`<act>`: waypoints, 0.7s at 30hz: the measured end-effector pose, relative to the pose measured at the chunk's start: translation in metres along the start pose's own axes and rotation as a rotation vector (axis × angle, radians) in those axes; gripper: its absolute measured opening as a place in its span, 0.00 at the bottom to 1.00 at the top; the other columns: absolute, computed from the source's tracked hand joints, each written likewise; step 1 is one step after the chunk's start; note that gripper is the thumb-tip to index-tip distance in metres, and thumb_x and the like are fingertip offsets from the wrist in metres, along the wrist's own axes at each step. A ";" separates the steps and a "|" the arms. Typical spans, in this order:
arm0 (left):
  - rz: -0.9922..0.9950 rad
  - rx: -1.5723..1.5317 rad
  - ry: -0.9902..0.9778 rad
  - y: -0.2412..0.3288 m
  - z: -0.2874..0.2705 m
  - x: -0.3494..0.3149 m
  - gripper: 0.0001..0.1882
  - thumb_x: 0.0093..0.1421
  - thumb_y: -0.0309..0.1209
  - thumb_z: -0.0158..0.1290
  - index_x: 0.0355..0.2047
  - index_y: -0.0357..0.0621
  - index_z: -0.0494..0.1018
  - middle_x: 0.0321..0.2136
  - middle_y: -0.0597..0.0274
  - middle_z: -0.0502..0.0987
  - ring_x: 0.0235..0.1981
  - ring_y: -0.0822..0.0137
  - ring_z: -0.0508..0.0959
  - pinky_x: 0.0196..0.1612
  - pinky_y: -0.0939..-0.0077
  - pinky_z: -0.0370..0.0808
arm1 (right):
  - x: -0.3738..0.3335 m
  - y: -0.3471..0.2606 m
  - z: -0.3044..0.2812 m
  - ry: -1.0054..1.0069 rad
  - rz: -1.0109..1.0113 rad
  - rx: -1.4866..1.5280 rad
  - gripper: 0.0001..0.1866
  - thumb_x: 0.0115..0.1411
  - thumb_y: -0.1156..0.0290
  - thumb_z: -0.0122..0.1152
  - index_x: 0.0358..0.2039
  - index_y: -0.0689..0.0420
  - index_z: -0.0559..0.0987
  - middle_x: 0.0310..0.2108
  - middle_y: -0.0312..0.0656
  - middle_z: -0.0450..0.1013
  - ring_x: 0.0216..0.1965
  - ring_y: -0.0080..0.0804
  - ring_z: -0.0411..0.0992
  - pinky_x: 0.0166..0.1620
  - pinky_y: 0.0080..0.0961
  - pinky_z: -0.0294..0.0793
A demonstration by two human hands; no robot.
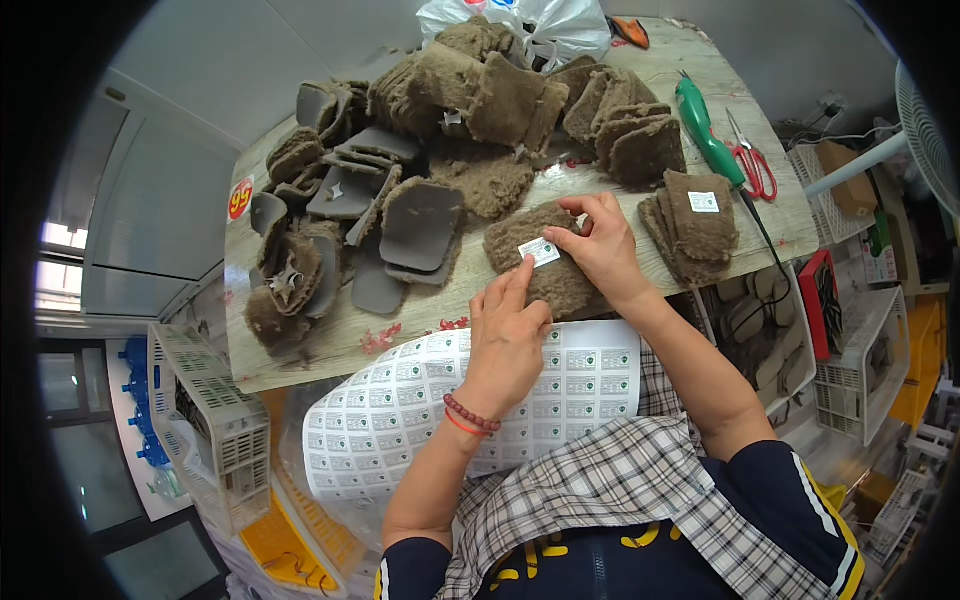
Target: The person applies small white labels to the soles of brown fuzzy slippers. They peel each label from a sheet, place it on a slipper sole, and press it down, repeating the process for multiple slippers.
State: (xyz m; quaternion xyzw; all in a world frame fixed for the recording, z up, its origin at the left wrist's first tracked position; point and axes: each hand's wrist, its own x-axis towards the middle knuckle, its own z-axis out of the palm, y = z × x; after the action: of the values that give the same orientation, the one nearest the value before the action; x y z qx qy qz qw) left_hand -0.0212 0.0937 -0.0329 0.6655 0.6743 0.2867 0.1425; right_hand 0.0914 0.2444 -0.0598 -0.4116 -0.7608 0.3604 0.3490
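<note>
A brown fleece-covered pad (562,285) lies near the table's front edge, with a small white label (540,252) on its top. My left hand (507,335) comes from the front, its index fingertip on the label's near left corner and the other fingers curled in. Closed over the pad's far right side is my right hand (605,250), its thumb at the label's upper corner. Below my left wrist, a large white sheet of printed labels (400,430) rests over my lap. The pad's underside is hidden.
Fuzzy brown pads (440,90) with grey backs (423,225) are heaped across the table (300,365). A labelled stack (690,240) sits at right, near a green corded tool (708,135) and red-handled scissors (752,165). Plastic crates (215,440) flank the table.
</note>
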 end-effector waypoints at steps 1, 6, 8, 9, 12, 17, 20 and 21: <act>0.001 -0.013 0.007 0.000 0.000 -0.002 0.03 0.52 0.21 0.55 0.26 0.40 0.71 0.62 0.48 0.62 0.59 0.51 0.64 0.59 0.58 0.58 | -0.001 0.000 0.000 0.022 -0.018 0.014 0.16 0.50 0.67 0.69 0.39 0.58 0.79 0.36 0.41 0.69 0.30 0.32 0.71 0.35 0.25 0.72; -0.007 -0.030 0.042 0.001 0.002 -0.011 0.03 0.53 0.21 0.55 0.27 0.39 0.72 0.62 0.45 0.60 0.60 0.50 0.63 0.60 0.59 0.58 | -0.004 0.003 0.003 0.084 -0.077 0.200 0.11 0.50 0.71 0.68 0.35 0.57 0.80 0.33 0.38 0.72 0.31 0.31 0.73 0.35 0.24 0.72; 0.003 -0.018 0.046 -0.001 0.005 -0.012 0.03 0.53 0.21 0.55 0.27 0.39 0.72 0.63 0.44 0.60 0.60 0.49 0.64 0.59 0.58 0.59 | -0.004 0.003 0.003 0.118 -0.160 0.166 0.09 0.50 0.73 0.67 0.33 0.56 0.81 0.32 0.37 0.73 0.31 0.32 0.73 0.35 0.26 0.73; 0.010 -0.021 0.044 -0.002 0.008 -0.012 0.03 0.53 0.21 0.55 0.28 0.39 0.71 0.63 0.44 0.60 0.61 0.49 0.63 0.60 0.58 0.59 | -0.004 0.004 0.003 0.147 -0.235 0.087 0.07 0.49 0.73 0.67 0.32 0.55 0.81 0.31 0.37 0.73 0.31 0.34 0.73 0.35 0.26 0.73; 0.026 -0.021 0.033 -0.006 0.014 -0.014 0.03 0.54 0.21 0.54 0.28 0.39 0.71 0.63 0.43 0.60 0.63 0.47 0.61 0.60 0.58 0.59 | -0.003 0.008 0.003 0.241 -0.444 -0.146 0.06 0.49 0.74 0.66 0.30 0.54 0.82 0.31 0.35 0.74 0.32 0.37 0.73 0.36 0.28 0.74; 0.010 -0.022 0.029 -0.007 0.012 -0.017 0.01 0.55 0.22 0.52 0.27 0.38 0.72 0.62 0.43 0.61 0.64 0.46 0.60 0.61 0.57 0.59 | -0.003 0.004 -0.001 0.249 -0.621 -0.279 0.07 0.50 0.74 0.66 0.31 0.54 0.81 0.32 0.36 0.75 0.33 0.36 0.74 0.36 0.29 0.74; 0.019 -0.033 0.019 -0.001 0.011 -0.016 0.02 0.55 0.23 0.51 0.26 0.38 0.72 0.61 0.40 0.61 0.63 0.44 0.61 0.61 0.54 0.58 | 0.001 0.014 0.001 0.199 -0.443 0.003 0.08 0.52 0.72 0.66 0.34 0.55 0.80 0.32 0.37 0.76 0.32 0.33 0.74 0.36 0.27 0.74; 0.014 -0.044 0.024 -0.001 0.011 -0.018 0.02 0.55 0.23 0.51 0.26 0.38 0.72 0.61 0.40 0.61 0.63 0.44 0.61 0.61 0.54 0.58 | 0.000 0.015 0.004 0.131 -0.247 0.180 0.10 0.52 0.70 0.67 0.35 0.56 0.80 0.32 0.37 0.76 0.32 0.32 0.74 0.36 0.26 0.74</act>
State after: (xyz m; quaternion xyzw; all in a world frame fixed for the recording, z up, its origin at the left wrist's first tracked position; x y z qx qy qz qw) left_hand -0.0146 0.0787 -0.0454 0.6633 0.6650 0.3102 0.1470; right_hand 0.0934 0.2488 -0.0742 -0.3047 -0.7460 0.3539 0.4748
